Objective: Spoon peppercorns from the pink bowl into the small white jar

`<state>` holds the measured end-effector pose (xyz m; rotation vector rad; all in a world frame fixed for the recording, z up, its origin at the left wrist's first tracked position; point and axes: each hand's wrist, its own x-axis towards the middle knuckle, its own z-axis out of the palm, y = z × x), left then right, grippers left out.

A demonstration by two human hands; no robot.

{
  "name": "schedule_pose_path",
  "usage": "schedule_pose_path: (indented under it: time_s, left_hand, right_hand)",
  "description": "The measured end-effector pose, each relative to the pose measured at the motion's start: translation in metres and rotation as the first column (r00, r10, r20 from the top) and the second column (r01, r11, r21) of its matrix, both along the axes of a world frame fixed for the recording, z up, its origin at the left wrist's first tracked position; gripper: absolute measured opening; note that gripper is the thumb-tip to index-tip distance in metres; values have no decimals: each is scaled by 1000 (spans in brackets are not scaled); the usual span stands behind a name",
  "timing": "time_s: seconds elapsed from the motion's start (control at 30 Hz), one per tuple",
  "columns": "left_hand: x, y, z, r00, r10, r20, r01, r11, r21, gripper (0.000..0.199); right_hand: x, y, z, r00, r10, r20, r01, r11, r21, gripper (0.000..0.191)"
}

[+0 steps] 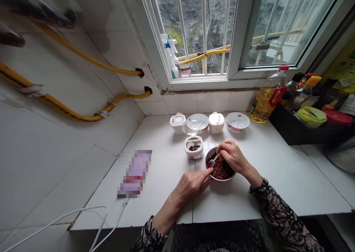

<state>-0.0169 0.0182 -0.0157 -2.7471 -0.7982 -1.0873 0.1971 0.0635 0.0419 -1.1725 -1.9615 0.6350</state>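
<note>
A bowl [223, 179] full of small dark-red peppercorns [220, 169] stands on the white counter in front of me. My right hand [232, 156] is over its right side, pinching a small white spoon [213, 162] whose head lies on the peppercorns. From the left, my left hand [193, 183] grips the bowl's rim, its index finger reaching inside, close to the spoon head; some of its fingers are hidden. Just behind the bowl, a small clear seasoning jar [193, 154] has its lid raised, and some peppercorns show inside.
Behind stand two white-lidded jars [216, 123] and two white bowls [237, 122]. An oil bottle [262, 104] and a black rack [288, 124] of condiments border the right. A blurred-out purple object [135, 173] with a white cable [107, 211] lies left.
</note>
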Motion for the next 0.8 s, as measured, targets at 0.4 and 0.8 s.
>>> schedule_pose_path:
  time_s: [0.4, 0.8]
  left_hand:
    - [-1, 0, 0, 1000, -14, -3, 14, 1000, -11, 30]
    - [1, 2, -3, 1000, -12, 4, 12, 1000, 23, 28]
  right_hand:
    - [6, 2, 3, 940, -179, -291, 88, 950, -301, 18]
    - [-13, 2, 10, 851, -158, -500, 66, 978, -198, 17]
